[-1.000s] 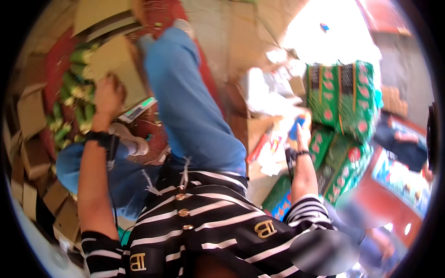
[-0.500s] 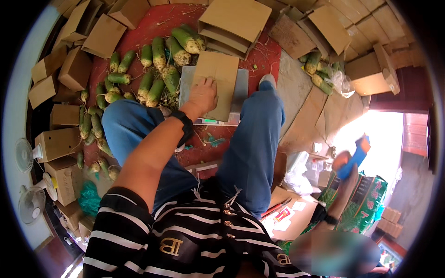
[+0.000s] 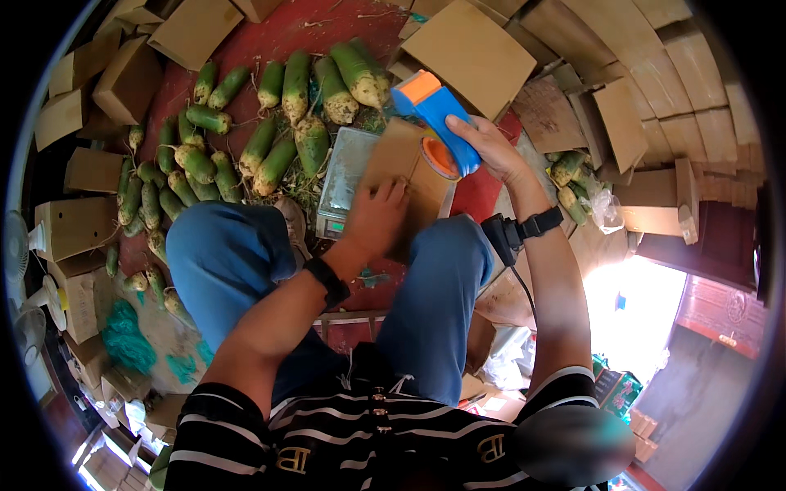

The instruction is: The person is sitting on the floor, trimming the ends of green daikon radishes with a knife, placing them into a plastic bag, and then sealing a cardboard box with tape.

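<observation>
A closed cardboard box (image 3: 391, 161) sits tilted between my knees, beside and partly over the metal platform of a scale (image 3: 347, 173) with a green display. My left hand (image 3: 378, 217) holds the box with bent fingers on its face; its far side is hidden. In my right hand (image 3: 488, 149) is a blue tape dispenser (image 3: 446, 123) with an orange end and an orange roll core. The dispenser is over the box's right side; whether tape touches the cardboard I cannot tell. Several large green radishes (image 3: 311, 146) lie just left of the scale.
More radishes (image 3: 192, 164) spread over the red floor (image 3: 254, 41) to the left. Open cartons (image 3: 471, 57) stand beyond the box, and others (image 3: 75, 184) line the left side. Flat cartons (image 3: 655, 74) are stacked at far right. A plastic bag (image 3: 606, 209) lies near some radishes.
My right hand has swung from the far lower right to the box, carrying the tape dispenser. The box has shifted right and tilted, baring more of the scale; my left hand moved with it.
</observation>
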Action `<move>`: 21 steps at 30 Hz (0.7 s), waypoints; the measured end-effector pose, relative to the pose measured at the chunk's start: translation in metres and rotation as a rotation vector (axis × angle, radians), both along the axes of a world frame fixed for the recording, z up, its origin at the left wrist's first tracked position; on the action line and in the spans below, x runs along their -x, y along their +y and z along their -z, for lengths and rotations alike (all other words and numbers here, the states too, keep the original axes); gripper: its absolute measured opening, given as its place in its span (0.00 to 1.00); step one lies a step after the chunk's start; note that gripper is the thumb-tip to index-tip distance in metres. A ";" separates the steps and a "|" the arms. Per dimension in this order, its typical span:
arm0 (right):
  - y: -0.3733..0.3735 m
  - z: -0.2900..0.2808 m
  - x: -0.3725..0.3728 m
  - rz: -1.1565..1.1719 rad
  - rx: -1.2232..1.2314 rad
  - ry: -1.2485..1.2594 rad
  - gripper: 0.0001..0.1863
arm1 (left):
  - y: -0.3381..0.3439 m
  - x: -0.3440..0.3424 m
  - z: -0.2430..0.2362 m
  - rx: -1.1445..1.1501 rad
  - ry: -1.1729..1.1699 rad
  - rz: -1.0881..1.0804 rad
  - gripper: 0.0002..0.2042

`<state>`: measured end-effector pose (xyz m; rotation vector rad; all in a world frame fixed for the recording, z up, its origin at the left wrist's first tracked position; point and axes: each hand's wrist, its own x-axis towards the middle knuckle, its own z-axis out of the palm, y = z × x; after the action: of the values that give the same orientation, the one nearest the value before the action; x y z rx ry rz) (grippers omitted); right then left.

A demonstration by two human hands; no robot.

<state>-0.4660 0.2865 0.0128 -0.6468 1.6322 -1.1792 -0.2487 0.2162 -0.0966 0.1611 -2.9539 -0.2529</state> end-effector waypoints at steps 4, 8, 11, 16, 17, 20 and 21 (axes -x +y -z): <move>-0.023 0.018 0.003 -0.153 -0.146 0.045 0.31 | -0.003 -0.006 -0.014 -0.145 0.030 -0.026 0.23; -0.020 0.032 0.013 -0.181 -0.194 0.062 0.33 | -0.018 0.004 -0.010 -0.724 0.245 -0.265 0.17; -0.023 0.039 0.015 -0.172 -0.226 0.107 0.33 | -0.062 0.028 0.023 -1.305 0.376 -0.721 0.14; -0.027 0.033 0.018 -0.192 -0.290 0.085 0.33 | -0.119 0.065 0.007 -2.120 0.137 -0.627 0.16; -0.027 0.032 0.018 -0.205 -0.287 0.109 0.33 | -0.123 0.068 0.006 -2.172 0.072 -0.605 0.16; -0.031 0.029 0.015 -0.236 -0.270 0.154 0.31 | -0.126 0.073 0.007 -2.163 0.051 -0.501 0.15; -0.033 0.028 0.014 -0.246 -0.263 0.164 0.31 | -0.126 0.074 0.008 -2.195 0.074 -0.489 0.15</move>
<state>-0.4803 0.2539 -0.0157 -0.7642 1.7498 -0.7355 -0.3223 0.0906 -0.1042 0.8937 -1.0440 -2.7459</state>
